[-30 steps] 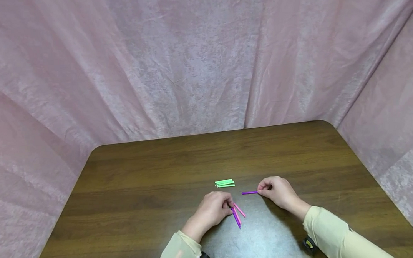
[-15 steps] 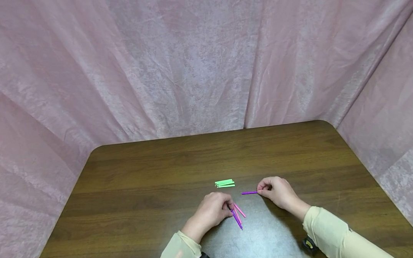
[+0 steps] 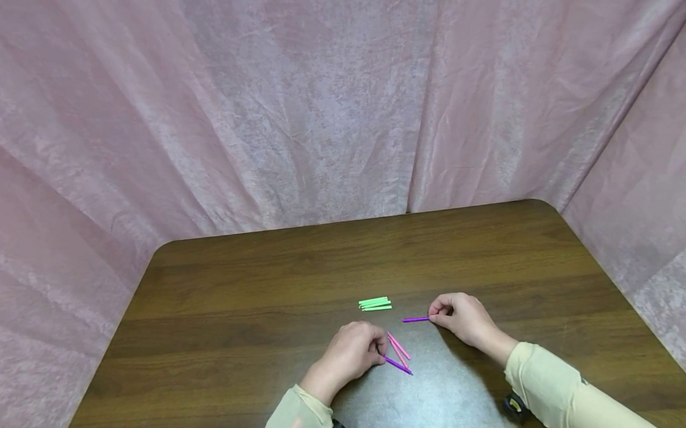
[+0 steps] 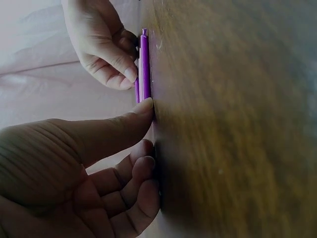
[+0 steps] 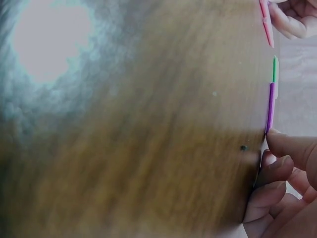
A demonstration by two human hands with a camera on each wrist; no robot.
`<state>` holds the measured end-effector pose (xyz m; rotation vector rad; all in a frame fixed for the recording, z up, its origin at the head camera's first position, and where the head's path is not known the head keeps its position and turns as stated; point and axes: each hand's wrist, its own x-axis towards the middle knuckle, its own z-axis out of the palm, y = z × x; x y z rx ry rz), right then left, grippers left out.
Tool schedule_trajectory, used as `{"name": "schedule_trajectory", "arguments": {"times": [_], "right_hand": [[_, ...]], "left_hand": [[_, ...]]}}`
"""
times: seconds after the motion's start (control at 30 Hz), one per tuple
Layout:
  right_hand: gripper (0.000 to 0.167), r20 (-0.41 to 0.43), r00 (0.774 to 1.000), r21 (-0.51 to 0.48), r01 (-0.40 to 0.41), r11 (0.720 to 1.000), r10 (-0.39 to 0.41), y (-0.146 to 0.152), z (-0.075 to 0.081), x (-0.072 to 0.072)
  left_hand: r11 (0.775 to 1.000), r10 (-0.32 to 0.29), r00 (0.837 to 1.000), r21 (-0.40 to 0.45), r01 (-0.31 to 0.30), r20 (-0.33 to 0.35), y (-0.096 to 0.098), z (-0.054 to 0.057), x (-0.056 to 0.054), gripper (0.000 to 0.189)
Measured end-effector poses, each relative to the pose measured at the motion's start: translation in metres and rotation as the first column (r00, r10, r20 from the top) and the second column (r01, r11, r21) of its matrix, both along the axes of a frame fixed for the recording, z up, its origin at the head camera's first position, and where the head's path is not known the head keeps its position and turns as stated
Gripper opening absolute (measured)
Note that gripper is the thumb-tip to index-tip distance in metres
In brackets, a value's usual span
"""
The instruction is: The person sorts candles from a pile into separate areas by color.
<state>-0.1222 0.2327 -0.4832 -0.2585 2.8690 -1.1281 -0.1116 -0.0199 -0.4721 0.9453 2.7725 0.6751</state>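
My left hand (image 3: 354, 349) pinches the near end of a thin purple stick (image 3: 398, 365), seen in the left wrist view as a purple stick (image 4: 144, 67) with a narrow nub at its tip. Two pink sticks (image 3: 400, 349) lie just beyond it, spread in a narrow V. Across from them my right hand (image 3: 461, 318) pinches the right end of another purple stick (image 3: 415, 319), which lies flat and points left. In the right wrist view, thumb and fingers meet at that purple stick's (image 5: 270, 109) end. Several green sticks (image 3: 376, 304) lie side by side behind the left hand.
A brown wood-grain table (image 3: 254, 275) with rounded far corners carries everything. Pink velvety curtains (image 3: 315, 113) hang behind it and along its sides. Light glares off the table's near middle. Dark straps sit at both sleeves (image 3: 542, 371).
The purple stick in my left hand has swung its free end to the right and away from the pink sticks' line. My right hand and its purple stick stay practically in place.
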Motion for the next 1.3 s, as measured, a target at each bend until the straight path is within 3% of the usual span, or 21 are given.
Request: {"name": "schedule_trajectory", "arguments": {"times": [0.23, 0.5, 0.83, 1.3], "right_hand": [[0.012, 0.012, 1.0, -0.012, 0.01, 1.0, -0.01, 0.0, 0.001, 0.001], [0.01, 0.007, 0.999, -0.034, 0.039, 0.999, -0.039, -0.001, 0.0, 0.002], [0.007, 0.023, 0.998, -0.088, 0.067, 0.994, -0.065, 0.001, 0.0, 0.007], [0.005, 0.119, 0.992, -0.213, 0.075, 0.974, -0.05, 0.0, 0.004, 0.024]], "left_hand": [[0.999, -0.015, 1.0, -0.03, 0.015, -0.013, -0.002, 0.001, 0.003, 0.026], [1.0, -0.024, 1.0, 0.013, 0.024, 0.017, -0.006, 0.0, 0.003, 0.022], [0.99, 0.026, 0.99, 0.136, -0.046, 0.139, -0.008, -0.001, 0.002, 0.017], [0.971, 0.11, 0.981, 0.193, -0.141, 0.16, 0.0, -0.001, -0.003, 0.013]]}}
